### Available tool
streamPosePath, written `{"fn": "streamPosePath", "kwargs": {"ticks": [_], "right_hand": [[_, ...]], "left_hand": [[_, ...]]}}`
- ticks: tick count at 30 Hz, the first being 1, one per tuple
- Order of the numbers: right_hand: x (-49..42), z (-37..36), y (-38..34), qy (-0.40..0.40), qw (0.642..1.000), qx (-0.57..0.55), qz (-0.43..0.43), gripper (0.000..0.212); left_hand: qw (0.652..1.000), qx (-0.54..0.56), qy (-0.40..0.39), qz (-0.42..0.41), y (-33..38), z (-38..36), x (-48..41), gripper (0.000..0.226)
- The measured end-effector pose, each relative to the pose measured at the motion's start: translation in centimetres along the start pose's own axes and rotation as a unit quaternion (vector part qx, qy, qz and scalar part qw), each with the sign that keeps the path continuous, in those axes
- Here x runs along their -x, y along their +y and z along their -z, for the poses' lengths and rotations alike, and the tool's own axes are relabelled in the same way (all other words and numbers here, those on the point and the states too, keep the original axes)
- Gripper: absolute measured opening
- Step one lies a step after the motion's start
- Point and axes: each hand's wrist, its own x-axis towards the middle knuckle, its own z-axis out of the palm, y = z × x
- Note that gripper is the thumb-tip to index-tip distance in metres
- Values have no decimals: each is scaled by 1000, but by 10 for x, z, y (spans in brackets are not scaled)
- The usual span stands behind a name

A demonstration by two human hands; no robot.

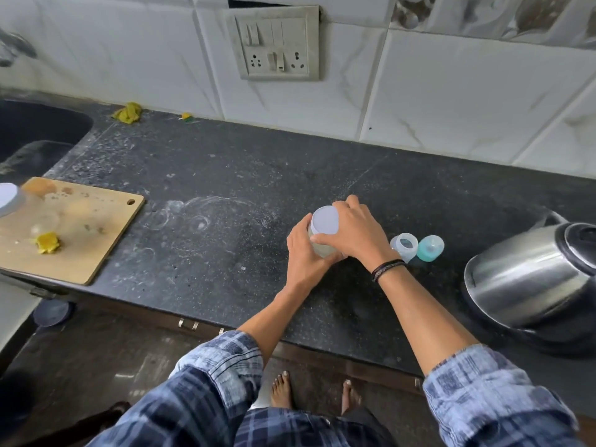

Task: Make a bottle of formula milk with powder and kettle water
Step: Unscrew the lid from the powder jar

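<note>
Clasps the clear body of the jar (322, 251) with the left grip (301, 253), fingers wrapped round it and steadying it upright on the dark table (209, 253), a little right of the middle and towards the front edge. Covers the white lid (324, 219) with the right grip (353, 232), fingers curled down over the far rim and closed on it. Probably unscrewing to reach the powder, judging by the pale contents and the bottle pieces not yet assembled; hard to rule out tightening. To do it well: keep the body steady and planted with the left grip, turn from the right wrist alone, and avoid any tilt, so as to spill nothing. Lift the lid straight up once loose and park it rim-up on a bare patch of table. Just right of the right wrist, mind the clear bottle piece (403, 245) and the teal piece (430, 248), standing side by side and easy to knock with the forearm. Further right, leave the steel kettle (532, 275) alone for now; keep the elbow off it, possibly hot.
</note>
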Motion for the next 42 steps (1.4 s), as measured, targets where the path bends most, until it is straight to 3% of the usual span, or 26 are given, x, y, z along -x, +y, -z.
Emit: {"fn": "streamPosePath", "kwargs": {"ticks": [10, 23, 28, 35, 38, 42], "right_hand": [[-7, -3, 8, 20, 999, -11, 41, 81], [-20, -3, 29, 21, 990, -44, 131, 75], [-28, 8, 35, -38, 983, -47, 172, 69], [-38, 22, 34, -151, 972, 3, 181, 103], [-31, 20, 29, -111, 982, 7, 149, 108], [-23, 18, 23, -75, 987, -21, 138, 89]], "left_hand": [[998, -22, 32, -43, -3, -1, -12, 71], [993, -49, 60, -93, -6, 0, -16, 72], [992, -61, 58, -97, -7, 0, -20, 75], [993, -89, 53, -51, -14, -5, -15, 94], [994, -93, 47, -35, -11, -5, -13, 96], [994, -93, 47, -32, -9, -4, -13, 95]]}}
